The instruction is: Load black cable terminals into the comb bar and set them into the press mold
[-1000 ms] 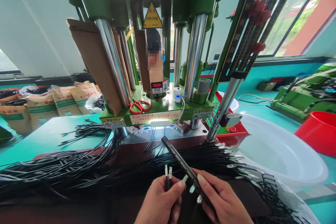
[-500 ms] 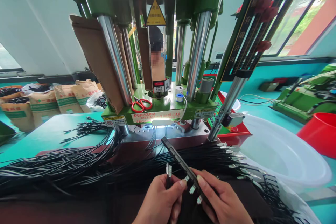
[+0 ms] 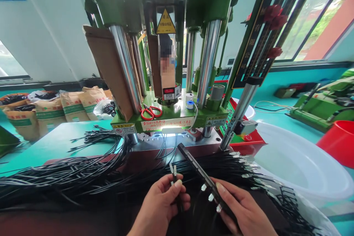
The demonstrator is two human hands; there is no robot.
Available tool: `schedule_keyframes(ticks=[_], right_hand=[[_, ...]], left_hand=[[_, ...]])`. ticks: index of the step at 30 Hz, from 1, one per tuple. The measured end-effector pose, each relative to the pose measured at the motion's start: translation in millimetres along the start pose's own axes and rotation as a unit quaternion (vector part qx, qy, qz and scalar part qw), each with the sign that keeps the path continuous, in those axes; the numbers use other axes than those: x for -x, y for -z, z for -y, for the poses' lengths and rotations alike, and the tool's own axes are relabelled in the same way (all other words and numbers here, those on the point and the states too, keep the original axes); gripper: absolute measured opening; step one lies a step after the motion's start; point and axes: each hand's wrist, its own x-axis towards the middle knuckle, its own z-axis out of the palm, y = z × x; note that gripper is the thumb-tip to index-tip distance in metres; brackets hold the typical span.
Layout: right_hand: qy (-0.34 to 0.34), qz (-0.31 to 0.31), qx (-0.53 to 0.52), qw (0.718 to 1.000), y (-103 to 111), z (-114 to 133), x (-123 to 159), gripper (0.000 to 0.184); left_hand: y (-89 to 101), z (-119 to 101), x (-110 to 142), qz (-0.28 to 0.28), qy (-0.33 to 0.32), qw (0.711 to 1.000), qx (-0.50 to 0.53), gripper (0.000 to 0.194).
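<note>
Between thumb and fingers, my left hand (image 3: 163, 201) pinches a couple of black cables (image 3: 174, 177) whose silver metal connector ends point up. My right hand (image 3: 240, 206) grips the lower end of a long dark bar (image 3: 197, 167), which slants up and to the left. Along the bar's lower left side stick out several silver connectors (image 3: 211, 197). The two hands are apart, with the bar's connectors between them. Beneath both lies a wide layer of black cables (image 3: 138, 179), their silver ends fanned out at the right.
A green press (image 3: 166, 114) with steel columns stands ahead, red-handled scissors (image 3: 151, 112) on its ledge. More cables (image 3: 96, 136) hang over the left table. A white tub (image 3: 298, 162) and a red bucket (image 3: 337, 143) are at the right. Paper sacks (image 3: 52, 110) stand back left.
My left hand has drawn away to the left from the bar, cables still pinched. My right hand and the bar have shifted slightly right. The camera view has tilted up a little.
</note>
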Motion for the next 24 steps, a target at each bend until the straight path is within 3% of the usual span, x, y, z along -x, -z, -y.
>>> schedule_keyframes(ticks=[6, 12, 24], right_hand=[[0.016, 0.046, 0.041, 0.998, -1.8, 0.7, -0.8, 0.051], [0.082, 0.032, 0.070, 0.994, -3.5, 2.2, -0.8, 0.045], [0.068, 0.066, 0.103, 0.990, -0.4, -0.5, -1.7, 0.051]], left_hand=[[-6.6, 10.4, -4.9, 0.014, -0.020, 0.998, -0.065, 0.027], [-11.4, 18.9, -11.9, 0.027, 0.005, 0.994, -0.105, 0.040], [-13.0, 11.3, -8.5, 0.031, 0.034, 0.993, -0.107, 0.040]])
